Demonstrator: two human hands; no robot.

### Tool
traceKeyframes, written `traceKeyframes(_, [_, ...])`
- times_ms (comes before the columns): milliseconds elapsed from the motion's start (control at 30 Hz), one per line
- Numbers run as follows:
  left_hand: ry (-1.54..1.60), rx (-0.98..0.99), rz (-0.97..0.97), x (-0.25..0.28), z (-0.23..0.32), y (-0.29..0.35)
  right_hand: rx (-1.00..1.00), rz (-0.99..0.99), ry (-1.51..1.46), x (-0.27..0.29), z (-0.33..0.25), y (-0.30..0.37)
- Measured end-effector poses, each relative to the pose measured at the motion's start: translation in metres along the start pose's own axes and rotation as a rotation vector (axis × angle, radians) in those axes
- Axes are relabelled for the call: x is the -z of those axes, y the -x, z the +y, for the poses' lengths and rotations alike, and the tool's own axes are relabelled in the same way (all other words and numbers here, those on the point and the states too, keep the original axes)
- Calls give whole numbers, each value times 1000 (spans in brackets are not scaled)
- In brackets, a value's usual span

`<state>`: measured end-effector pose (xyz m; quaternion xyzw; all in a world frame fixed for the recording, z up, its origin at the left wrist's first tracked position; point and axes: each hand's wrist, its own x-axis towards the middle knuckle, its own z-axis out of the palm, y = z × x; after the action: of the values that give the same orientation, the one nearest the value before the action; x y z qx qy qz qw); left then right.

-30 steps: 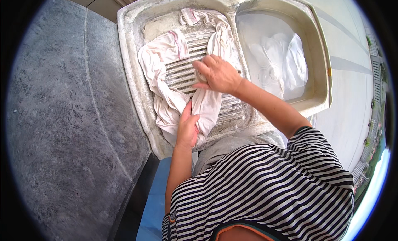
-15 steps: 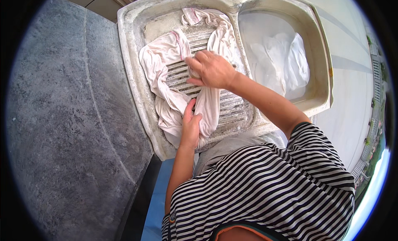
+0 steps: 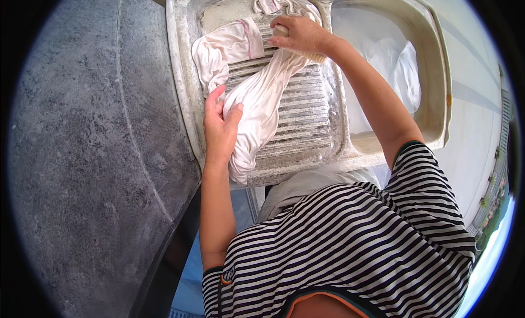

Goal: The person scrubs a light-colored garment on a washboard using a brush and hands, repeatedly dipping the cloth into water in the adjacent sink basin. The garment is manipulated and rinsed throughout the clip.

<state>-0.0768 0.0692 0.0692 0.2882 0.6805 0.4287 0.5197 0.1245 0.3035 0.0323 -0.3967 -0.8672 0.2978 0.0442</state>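
A long, wet, whitish-pink cloth [image 3: 260, 102] lies bunched and twisted across the ridged washboard [image 3: 306, 113] of a stone sink. My left hand [image 3: 220, 133] grips its near left part, thumb on top and fingers along the edge. Farther up, my right hand [image 3: 303, 33] is closed around a pale scrubbing brush [image 3: 316, 57], whose bristles show below the palm and rest at the cloth. Most of the brush is hidden by the hand. One folded end of the cloth, with a pink stripe, lies at the left, and another reaches the far edge.
Right of the washboard, a basin [image 3: 354, 133] holds cloudy water with white fabric [image 3: 402, 72] in it. A raised rim [image 3: 338, 94] divides the two. A dark grey countertop [image 3: 82, 154] adjoins the sink on the left.
My right hand has moved away from me and rightward with the brush. My left hand has shifted left and up, and the cloth's middle now lies spread diagonally. The view has shifted slightly.
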Motion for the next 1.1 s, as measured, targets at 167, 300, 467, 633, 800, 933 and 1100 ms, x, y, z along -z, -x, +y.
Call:
traceKeyframes(167, [-989,-722,237,-20,13,36,-32,115,115,-41,6,60])
traceKeyframes(300, [-1171,-565,27,-39,-35,78,120,172,184,-51,-1,75])
traceKeyframes(467, [-1060,-440,166,-23,-37,81,173,115,225,-52,1,98])
traceKeyframes(633, [-561,-32,103,19,-14,70,130,111,370,-49,4,77])
traceKeyframes(800, [192,-158,-130,5,44,66,151,579,239,0,9,71])
traceKeyframes(933, [-150,11,-36,9,8,22,7,708,273,56,5,51])
traceKeyframes(1100, [-1033,-684,234,-35,-13,39,-27,637,328,33,-29,38])
